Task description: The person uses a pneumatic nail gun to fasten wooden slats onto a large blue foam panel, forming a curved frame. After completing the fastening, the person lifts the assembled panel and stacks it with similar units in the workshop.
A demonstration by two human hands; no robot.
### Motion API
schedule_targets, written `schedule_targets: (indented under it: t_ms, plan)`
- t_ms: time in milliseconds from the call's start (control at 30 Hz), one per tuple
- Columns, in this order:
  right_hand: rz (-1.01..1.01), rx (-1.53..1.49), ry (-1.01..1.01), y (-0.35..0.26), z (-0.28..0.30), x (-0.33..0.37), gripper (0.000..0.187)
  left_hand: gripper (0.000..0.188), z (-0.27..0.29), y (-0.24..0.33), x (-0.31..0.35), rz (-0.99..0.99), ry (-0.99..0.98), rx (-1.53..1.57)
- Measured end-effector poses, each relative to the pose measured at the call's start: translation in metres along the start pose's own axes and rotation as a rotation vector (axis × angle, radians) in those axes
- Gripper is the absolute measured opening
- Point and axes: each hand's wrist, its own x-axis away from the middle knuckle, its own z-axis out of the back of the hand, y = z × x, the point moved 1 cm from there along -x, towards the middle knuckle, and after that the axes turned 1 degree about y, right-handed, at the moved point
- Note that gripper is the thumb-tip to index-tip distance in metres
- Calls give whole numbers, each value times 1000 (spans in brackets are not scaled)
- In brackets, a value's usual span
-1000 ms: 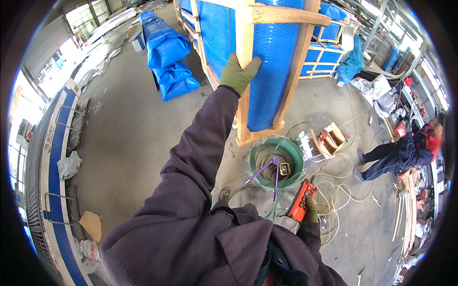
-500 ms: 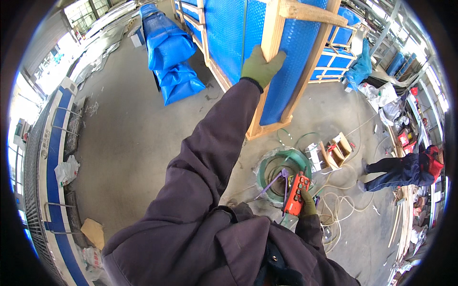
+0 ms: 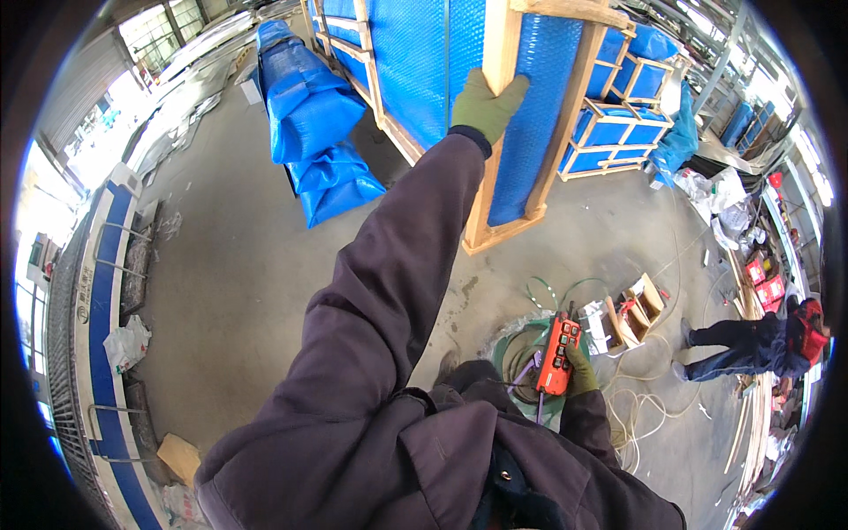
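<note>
My left hand (image 3: 484, 106), in an olive-green glove, reaches forward and grips an upright wooden post (image 3: 502, 44) at the corner of a tall crate. Fingers lie on one side of the post and the thumb on the other. Blue bubble wrap (image 3: 543, 97) covers what stands inside the wooden frame. My right hand (image 3: 580, 371), gloved alike, holds an orange-red remote control (image 3: 559, 353) with dark buttons, low and close to my body. Beneath it a green coil of strapping (image 3: 508, 349) lies on the floor with a purple-handled tool (image 3: 525, 369).
Blue wrapped bundles (image 3: 309, 115) lie left of the crate. More framed blue crates (image 3: 618, 132) stand behind it. An open box (image 3: 640, 309) and a loose pale hose (image 3: 636, 406) are at right, near another person (image 3: 760, 340). A blue-and-white machine (image 3: 106, 291) runs along the left.
I have moved forward a little, and the floor coil now sits nearer my body. The remote has risen slightly and turned more upright. My left hand keeps its grip on the post.
</note>
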Motion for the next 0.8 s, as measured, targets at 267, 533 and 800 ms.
schedule_targets:
  t_ms: [267, 533, 800]
  plan:
    - [-69, -47, -96, -61, -94, -209, 48, 72, -16, -73, -153, -30, -78, -105]
    - [14, 0, -181, -107, -158, -334, 55, 79, -11, -148, -250, 36, -102, -121]
    - [21, -32, -107, -105, -202, -434, 49, 74, 8, -241, -372, 66, -135, -184]
